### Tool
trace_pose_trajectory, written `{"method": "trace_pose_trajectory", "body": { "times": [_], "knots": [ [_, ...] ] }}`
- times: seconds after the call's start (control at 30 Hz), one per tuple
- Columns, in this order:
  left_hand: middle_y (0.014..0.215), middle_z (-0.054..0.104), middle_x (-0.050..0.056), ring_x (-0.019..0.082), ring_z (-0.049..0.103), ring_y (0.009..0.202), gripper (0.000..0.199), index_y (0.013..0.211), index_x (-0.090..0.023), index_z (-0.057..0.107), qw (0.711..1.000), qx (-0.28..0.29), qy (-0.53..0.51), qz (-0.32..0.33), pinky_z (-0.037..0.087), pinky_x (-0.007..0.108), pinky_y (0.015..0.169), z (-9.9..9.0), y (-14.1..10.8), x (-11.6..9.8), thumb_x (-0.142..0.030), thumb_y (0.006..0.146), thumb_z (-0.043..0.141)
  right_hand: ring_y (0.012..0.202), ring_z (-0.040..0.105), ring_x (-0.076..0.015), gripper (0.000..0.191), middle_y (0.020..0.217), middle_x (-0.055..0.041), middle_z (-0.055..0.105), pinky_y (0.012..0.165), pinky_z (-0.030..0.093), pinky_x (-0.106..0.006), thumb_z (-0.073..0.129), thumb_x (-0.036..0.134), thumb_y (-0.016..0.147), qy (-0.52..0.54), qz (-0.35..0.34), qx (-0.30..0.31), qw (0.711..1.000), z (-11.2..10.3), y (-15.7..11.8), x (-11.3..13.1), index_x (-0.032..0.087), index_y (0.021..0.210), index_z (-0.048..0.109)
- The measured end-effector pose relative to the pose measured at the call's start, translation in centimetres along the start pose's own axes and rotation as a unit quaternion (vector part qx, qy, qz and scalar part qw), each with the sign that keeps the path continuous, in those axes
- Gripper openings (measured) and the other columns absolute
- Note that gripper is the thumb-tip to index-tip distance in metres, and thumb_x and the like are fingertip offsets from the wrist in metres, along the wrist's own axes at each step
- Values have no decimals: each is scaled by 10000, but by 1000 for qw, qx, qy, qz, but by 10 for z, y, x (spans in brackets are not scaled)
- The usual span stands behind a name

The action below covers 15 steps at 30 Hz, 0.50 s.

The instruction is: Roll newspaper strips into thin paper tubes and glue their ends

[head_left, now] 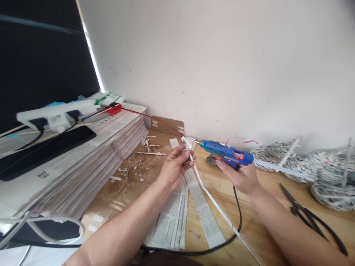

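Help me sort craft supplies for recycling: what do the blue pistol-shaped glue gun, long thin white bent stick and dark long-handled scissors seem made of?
Glue gun: probably glossy plastic, from its bright highlights; the gold-toned nozzle looks metallic.
White stick: likely smooth rolled or folded paper, judging by its kink.
Scissors: apparently metal blades, with a dull grey sheen; handle material unclear.

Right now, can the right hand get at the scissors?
Probably not as it stands: the right hand is wrapped around the blue hot glue gun. Otherwise the way looks free: the scissors lie close beside the right forearm, with nothing visible on top of them.
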<state>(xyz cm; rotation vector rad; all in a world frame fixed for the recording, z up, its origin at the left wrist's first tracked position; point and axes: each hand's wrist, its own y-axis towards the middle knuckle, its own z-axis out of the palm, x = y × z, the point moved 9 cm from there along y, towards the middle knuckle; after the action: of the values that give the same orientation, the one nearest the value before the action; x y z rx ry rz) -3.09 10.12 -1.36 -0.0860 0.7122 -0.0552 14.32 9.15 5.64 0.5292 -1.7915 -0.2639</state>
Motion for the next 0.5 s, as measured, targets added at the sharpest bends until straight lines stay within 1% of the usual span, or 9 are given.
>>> {"method": "trace_pose_trajectory", "body": {
  "times": [0.17, 0.3, 0.4, 0.5],
  "knots": [
    [797, 700, 38, 134, 682, 700, 305, 947, -168, 613, 1000, 23, 8, 1, 537, 178, 556, 3, -1, 0, -149, 688, 772, 810, 623, -260, 136, 752, -39, 655, 734, 527, -416, 688, 227, 803, -13, -24, 21, 999, -1, -2, 0, 244, 932, 729],
    [807, 699, 35, 134, 681, 713, 312, 952, -174, 618, 999, 40, 12, 4, 534, 182, 563, 6, -3, -1, -163, 685, 779, 813, 616, -260, 141, 749, -43, 648, 760, 520, -434, 671, 222, 817, -22, -30, 33, 999, 1, -2, 0, 255, 939, 732],
    [802, 698, 34, 131, 675, 703, 312, 940, -171, 623, 999, 35, 15, 4, 524, 180, 555, 7, -4, 0, -172, 675, 787, 735, 594, -242, 141, 727, -41, 636, 698, 515, -415, 692, 215, 794, 1, -11, 26, 1000, 1, -3, -4, 256, 922, 735],
    [787, 694, 31, 129, 670, 691, 314, 928, -165, 624, 999, 33, 17, -5, 514, 181, 550, 7, -3, 3, -176, 665, 794, 590, 527, -195, 119, 644, -22, 592, 559, 467, -354, 722, 220, 762, 20, 8, 9, 1000, 0, -2, -7, 239, 878, 735]
  ]
}}
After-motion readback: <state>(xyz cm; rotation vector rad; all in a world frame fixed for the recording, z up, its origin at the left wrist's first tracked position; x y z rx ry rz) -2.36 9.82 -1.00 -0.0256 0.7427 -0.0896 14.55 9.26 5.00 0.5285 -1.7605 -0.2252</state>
